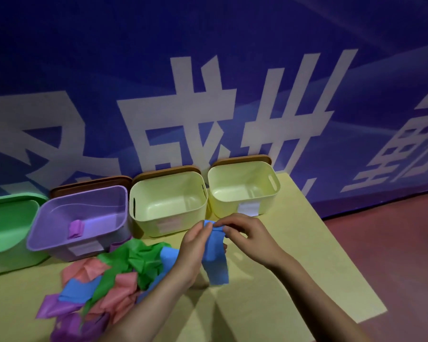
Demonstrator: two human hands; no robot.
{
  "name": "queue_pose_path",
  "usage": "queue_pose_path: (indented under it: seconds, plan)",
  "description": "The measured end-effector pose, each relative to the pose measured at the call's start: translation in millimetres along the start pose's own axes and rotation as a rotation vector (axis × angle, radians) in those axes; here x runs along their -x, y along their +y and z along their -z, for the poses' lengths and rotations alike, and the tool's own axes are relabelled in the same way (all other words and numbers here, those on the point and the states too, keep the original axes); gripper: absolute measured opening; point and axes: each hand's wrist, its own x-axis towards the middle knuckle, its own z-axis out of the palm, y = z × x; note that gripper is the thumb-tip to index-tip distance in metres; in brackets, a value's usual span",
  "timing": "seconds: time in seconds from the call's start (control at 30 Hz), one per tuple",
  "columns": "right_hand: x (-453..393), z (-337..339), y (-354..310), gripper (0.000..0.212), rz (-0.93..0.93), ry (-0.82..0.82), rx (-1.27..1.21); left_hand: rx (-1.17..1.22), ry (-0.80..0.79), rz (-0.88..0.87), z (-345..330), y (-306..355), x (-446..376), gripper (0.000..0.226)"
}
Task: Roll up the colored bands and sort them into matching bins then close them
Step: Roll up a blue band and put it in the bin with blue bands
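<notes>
Together, both hands (214, 239) pinching blue band (215, 257)

A deep blue wall banner (158, 58) printed with large white characters (173, 134) is seen behind. A pale yellow tabletop (294, 243) is bordered by what appears to be a reddish-brown floor (393, 255), dimly lit.

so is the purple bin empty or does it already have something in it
Not empty. The purple bin stands open and holds one rolled purple band on its floor; nothing else shows inside.
</notes>
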Motion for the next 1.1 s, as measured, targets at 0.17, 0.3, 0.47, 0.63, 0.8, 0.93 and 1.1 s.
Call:
queue_pose_path:
  seconds: [0.17, 0.3, 0.47, 0.63, 0.8, 0.93, 1.1]
  plan:
    - [-10.9, 5.7, 18.6, 0.024, -0.172, 0.138, -0.34, -0.251, 0.07, -0.163, -19.3, -7.8, -19.2, 0.023]
    - [-25.9, 10.2, 28.1, 0.006, -0.254, 0.132, -0.349, -0.418, 0.156, -0.202, -24.8, -9.7, -35.2, 0.024]
    - [-27.6, 13.3, 34.2, 0.022, -0.216, 0.127, -0.22, -0.531, 0.121, -0.261, -25.5, -11.6, -42.2, 0.031]
    - [-28.4, 3.3, 32.6, 0.022, -0.225, 0.199, -0.277, -0.374, 0.1, -0.198, -24.2, -5.2, -37.1, 0.029]
    - [-32.0, -19.0, 18.9, 0.024, -0.184, 0.24, -0.227, -0.154, 0.054, 0.024, 4.3, -0.7, -33.7, 0.025]
    - [-27.9, -36.9, 4.6, 0.014, 0.005, 0.264, -0.035, -0.026, 0.028, 0.102, 28.2, 11.1, -29.5, 0.043]
    - [-27.2, -50.6, -9.8, 0.011, 0.271, 0.166, 0.236, 0.05, 0.013, 0.055, 57.5, 17.7, -20.5, 0.021]
